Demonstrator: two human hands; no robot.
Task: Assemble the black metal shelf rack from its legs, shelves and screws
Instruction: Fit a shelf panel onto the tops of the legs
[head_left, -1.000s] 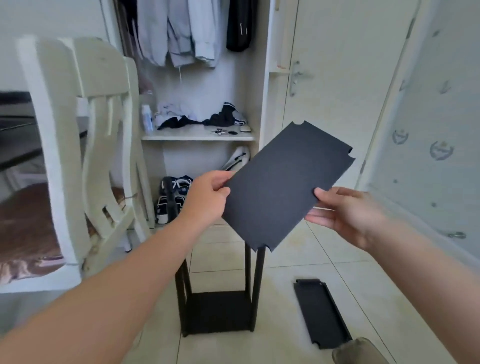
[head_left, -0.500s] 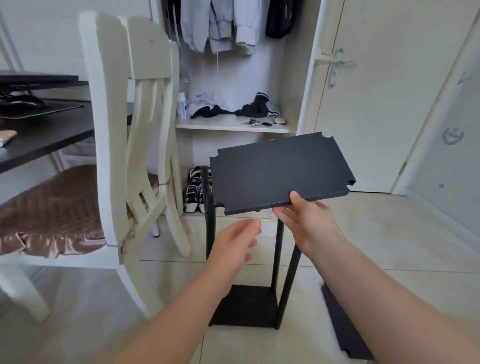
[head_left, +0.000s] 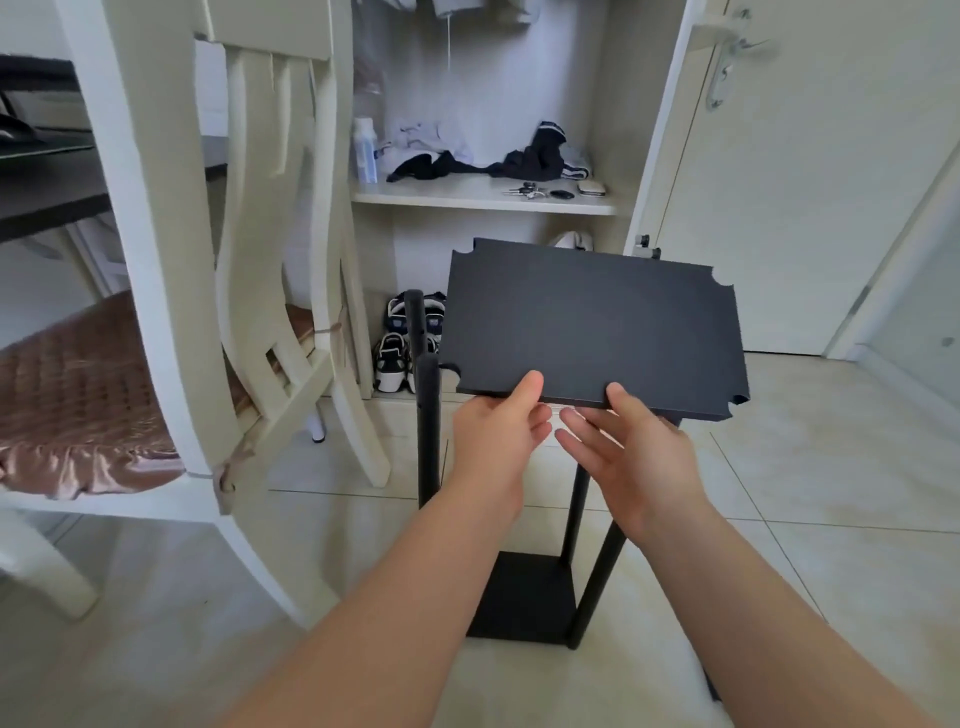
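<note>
A black metal shelf panel (head_left: 592, 322) with notched corners is held nearly flat at mid-frame, above the part-built rack. My left hand (head_left: 498, 426) pinches its near edge, thumb on top. My right hand (head_left: 618, 441) holds the same edge just to the right, thumb on top and fingers beneath. The rack stands on the floor below: a black bottom shelf (head_left: 524, 597) with upright black legs (head_left: 428, 431). The left legs rise beside the panel's left edge; the right legs (head_left: 597, 587) are partly hidden by my hands and the panel.
A white wooden chair (head_left: 171, 291) with a brown cushion stands close on the left. An open wardrobe behind holds a shelf (head_left: 483, 200) with clothes, keys and a bottle, and shoes (head_left: 395, 348) on the floor. A white door (head_left: 805, 182) is at right. Tiled floor lies around the rack.
The panel has gone from tilted to nearly flat and come down over the rack legs. My left hand let go, then took hold of the near edge again beside my right hand.
</note>
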